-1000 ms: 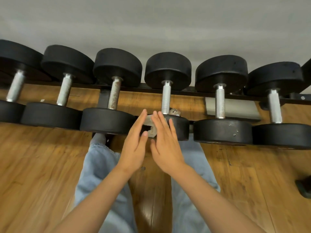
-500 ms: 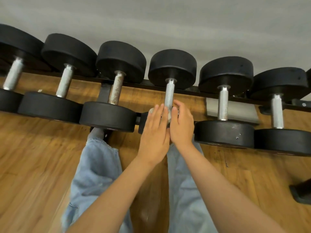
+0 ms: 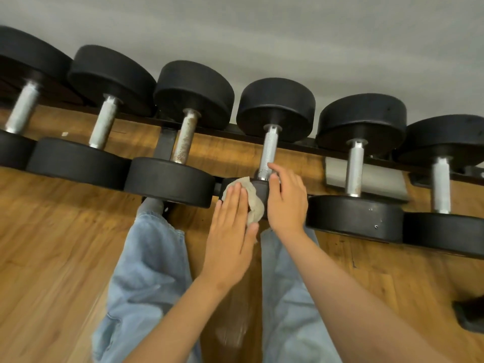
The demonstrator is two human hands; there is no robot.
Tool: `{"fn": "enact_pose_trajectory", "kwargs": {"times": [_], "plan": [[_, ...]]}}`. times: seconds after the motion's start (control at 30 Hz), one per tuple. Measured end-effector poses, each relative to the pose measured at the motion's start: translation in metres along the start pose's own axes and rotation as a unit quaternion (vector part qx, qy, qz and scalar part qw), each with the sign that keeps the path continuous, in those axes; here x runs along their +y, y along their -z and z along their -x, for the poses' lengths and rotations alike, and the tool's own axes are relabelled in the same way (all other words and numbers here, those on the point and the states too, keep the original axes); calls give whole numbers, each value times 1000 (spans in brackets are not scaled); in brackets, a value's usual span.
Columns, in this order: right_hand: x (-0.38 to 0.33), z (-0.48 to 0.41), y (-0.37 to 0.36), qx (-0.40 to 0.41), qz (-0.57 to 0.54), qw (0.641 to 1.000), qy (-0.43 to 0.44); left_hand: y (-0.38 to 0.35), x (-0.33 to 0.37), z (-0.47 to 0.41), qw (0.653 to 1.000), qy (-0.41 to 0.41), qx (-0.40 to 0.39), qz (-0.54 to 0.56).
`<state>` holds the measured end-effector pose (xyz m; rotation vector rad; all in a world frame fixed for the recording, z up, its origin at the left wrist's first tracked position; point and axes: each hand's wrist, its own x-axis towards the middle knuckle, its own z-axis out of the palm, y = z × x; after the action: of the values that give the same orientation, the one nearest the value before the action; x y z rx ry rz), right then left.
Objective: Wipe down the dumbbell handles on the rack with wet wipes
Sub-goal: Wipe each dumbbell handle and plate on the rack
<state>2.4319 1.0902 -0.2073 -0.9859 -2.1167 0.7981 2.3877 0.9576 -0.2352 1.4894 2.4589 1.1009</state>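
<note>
One grey wet wipe (image 3: 255,205) lies on the near weight (image 3: 260,188) of the fourth dumbbell (image 3: 276,108), pressed by the straight-fingered left hand (image 3: 230,237); the right hand (image 3: 286,203), fingers relaxed, touches its handle (image 3: 269,150).

I see matte black dumbbell heads (image 3: 275,108) in a row against a plain pale grey wall (image 3: 262,35). Most handles (image 3: 354,167) are bright silver with a fine cross-hatched texture. The third handle from the left (image 3: 183,139) is duller and speckled all over with brown rust spots. The near head second from the right (image 3: 353,216) carries a few small white flecks on its black. The wipe (image 3: 253,203) is a pale greyish beige. The rack frame (image 3: 165,142) is black, with a flat grey plate (image 3: 379,179) at the right. The floor (image 3: 52,244) is warm orange-brown wood with darker grain streaks. Nearest me, the trousers (image 3: 152,271) are faded light blue denim.
</note>
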Motion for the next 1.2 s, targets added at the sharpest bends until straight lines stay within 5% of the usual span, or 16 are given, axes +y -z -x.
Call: {"fn": "enact_pose_trajectory", "kwargs": {"times": [0.5, 0.6, 0.77, 0.83, 0.9, 1.07, 1.2], "plan": [[-3, 0, 1, -5, 2, 1000, -12, 35, -14, -47, 976, 42, 206, 60], [-5, 2, 2, 0, 1, 1000, -12, 21, -17, -37, 985, 31, 170, 22], [-5, 1, 0, 7, 1, 1000, -11, -3, 2, 0, 989, 49, 79, 111], [-4, 1, -1, 8, -2, 1000, -8, -9, 5, 5, 998, 5, 35, 42], [-4, 2, -1, 11, -5, 1000, -4, -9, 0, -6, 1000, -18, 18, -8], [-5, 1, -1, 13, -14, 1000, -3, 1, 2, -27, 995, 48, 0, 88], [-3, 3, -2, 15, -14, 1000, -9, -10, 14, 18, 999, -25, -27, 30]]}}
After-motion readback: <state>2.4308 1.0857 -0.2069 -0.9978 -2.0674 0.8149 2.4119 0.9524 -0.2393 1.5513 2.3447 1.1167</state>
